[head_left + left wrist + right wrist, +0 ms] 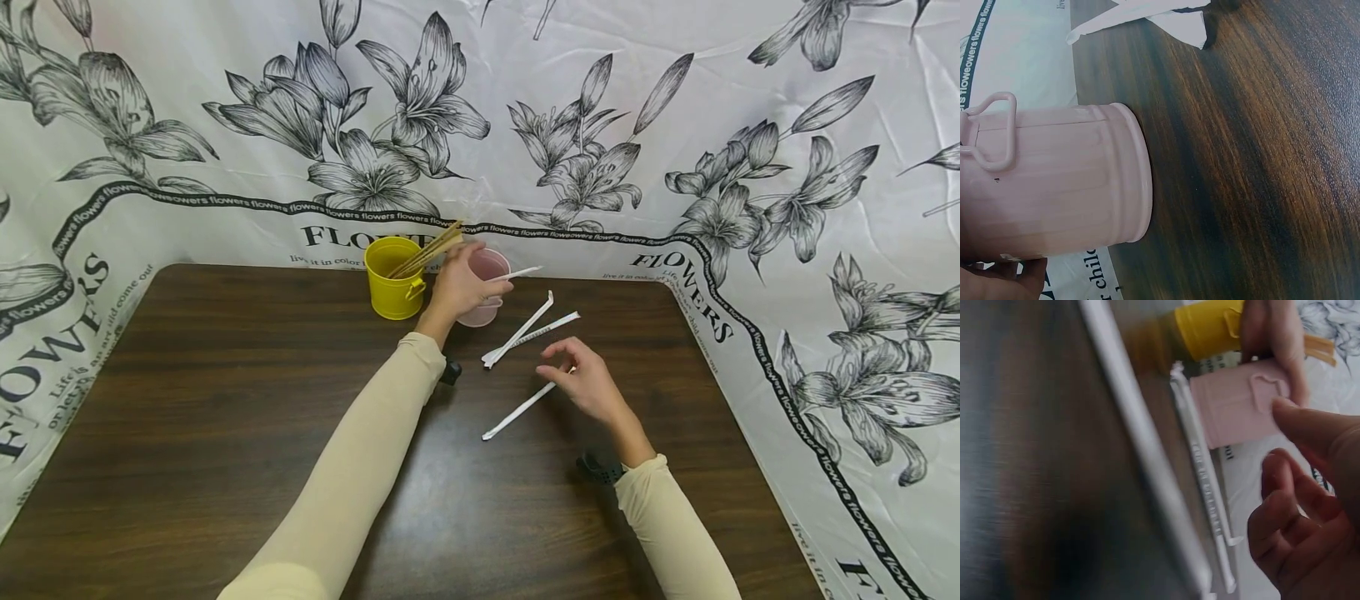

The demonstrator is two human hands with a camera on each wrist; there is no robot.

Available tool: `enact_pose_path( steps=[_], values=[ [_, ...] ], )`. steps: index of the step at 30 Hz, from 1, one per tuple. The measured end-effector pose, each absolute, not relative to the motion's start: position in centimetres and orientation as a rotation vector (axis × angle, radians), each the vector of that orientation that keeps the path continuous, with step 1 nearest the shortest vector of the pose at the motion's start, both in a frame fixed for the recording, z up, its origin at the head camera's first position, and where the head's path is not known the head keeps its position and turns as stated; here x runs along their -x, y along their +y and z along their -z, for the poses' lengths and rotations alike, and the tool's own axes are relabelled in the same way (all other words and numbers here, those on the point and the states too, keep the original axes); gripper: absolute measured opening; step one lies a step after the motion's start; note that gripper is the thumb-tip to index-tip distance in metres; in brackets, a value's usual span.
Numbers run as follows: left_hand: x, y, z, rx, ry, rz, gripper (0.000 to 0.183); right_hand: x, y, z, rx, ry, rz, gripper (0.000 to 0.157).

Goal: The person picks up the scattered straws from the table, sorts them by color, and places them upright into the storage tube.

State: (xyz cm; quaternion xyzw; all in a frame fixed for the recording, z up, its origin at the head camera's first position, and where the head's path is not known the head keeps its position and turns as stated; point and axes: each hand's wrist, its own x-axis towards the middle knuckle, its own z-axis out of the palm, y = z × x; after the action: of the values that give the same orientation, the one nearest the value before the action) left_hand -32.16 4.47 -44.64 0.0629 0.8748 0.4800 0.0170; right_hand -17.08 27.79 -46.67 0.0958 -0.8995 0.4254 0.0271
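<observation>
Both hands forward: left [463, 287] curled, right [585, 379] apparently loose.

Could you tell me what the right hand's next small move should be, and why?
Probably lower the right hand and pinch the wrapped straw beneath it. Its fingers are spread and hold nothing, while the left hand already holds a straw at the pink bucket.

The white floral cloth [750, 100] around the table carries the word "FLOWERS" in large black capitals, a curved black band repeating "flowers" in small white letters, and a small line beginning "live it in color". Print on a paper-wrapped straw [534, 334] is too small to read.
</observation>
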Motion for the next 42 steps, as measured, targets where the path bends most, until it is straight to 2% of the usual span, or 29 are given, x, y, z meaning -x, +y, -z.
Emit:
enact_pose_path(
  steps=[6, 21, 31, 42],
  values=[
    [32.1, 4.4, 44.7, -0.196, 2.717, -1.491, 0.095, 15.5, 27.4, 48.5, -0.459, -2.870, -1.220, 0.020],
    [32.3, 4.4, 44.7, -0.213, 2.697, -1.481, 0.097, 14.4, 26.5, 50.1, -0.694, -2.974, -1.130, 0.026],
    [32.1, 4.3, 44.5, -0.211, 2.705, -1.504, 0.096, 14.4, 26.1, 50.3, -0.679, -3.019, -0.997, 0.008],
    [32.2, 4.2, 44.6, -0.234, 2.713, -1.505, 0.097, 14.5, 26.1, 49.3, -0.812, -2.924, -1.061, 0.005]
  ],
)
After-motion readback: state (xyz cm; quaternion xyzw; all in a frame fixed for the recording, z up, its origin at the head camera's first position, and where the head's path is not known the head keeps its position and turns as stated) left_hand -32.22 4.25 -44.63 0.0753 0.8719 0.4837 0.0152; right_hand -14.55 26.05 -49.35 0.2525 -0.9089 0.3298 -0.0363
